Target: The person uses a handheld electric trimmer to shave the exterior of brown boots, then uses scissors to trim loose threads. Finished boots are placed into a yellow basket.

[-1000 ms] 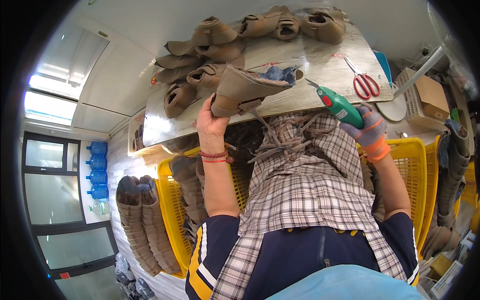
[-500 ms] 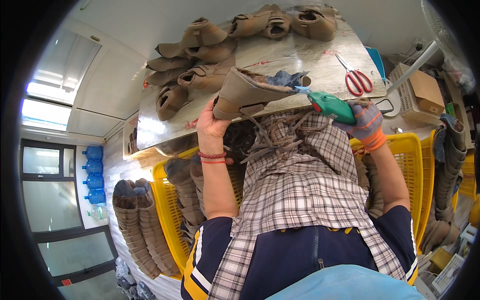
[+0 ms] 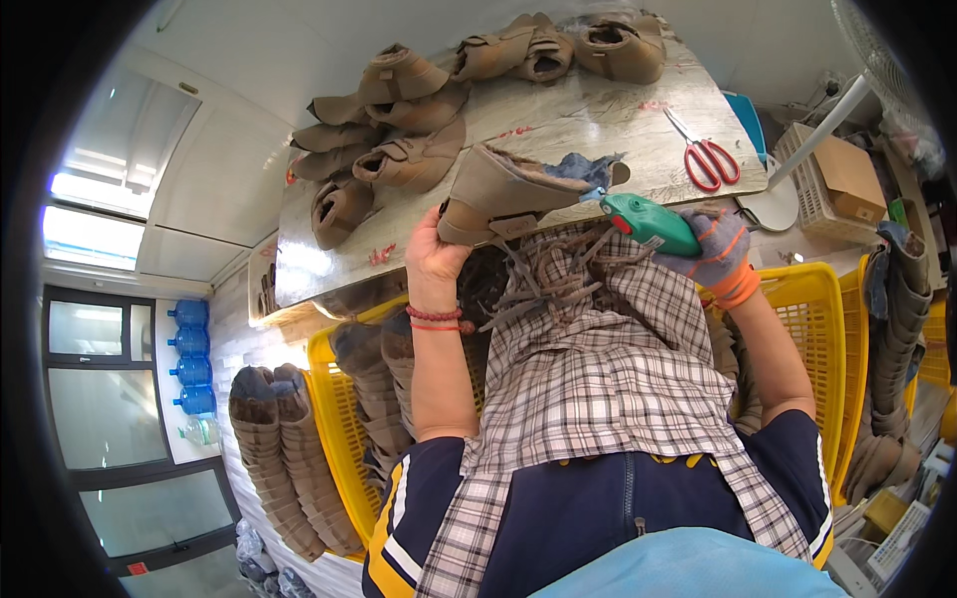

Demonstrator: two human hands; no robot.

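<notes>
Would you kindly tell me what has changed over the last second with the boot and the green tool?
The green tool in the right hand moved left, its tip closing on the brown boot's opening. The left hand kept its grip on the boot; the red scissors stayed on the table.

A tan suede boot sits at the near edge of the pale stone-patterned worktable, gripped at its heel end by the left hand. Just right of the boot, the gloved right hand holds a green handheld power tool, its tip touching the boot's open top. Behind and left of the boot, a heap of tan suede boots lies on the table; more lie at its far edge. Red-handled scissors lie on the table to the right. A checked cloth lies over the lap. Yellow plastic crates stand on either side below the table, the left one holding boots.
</notes>
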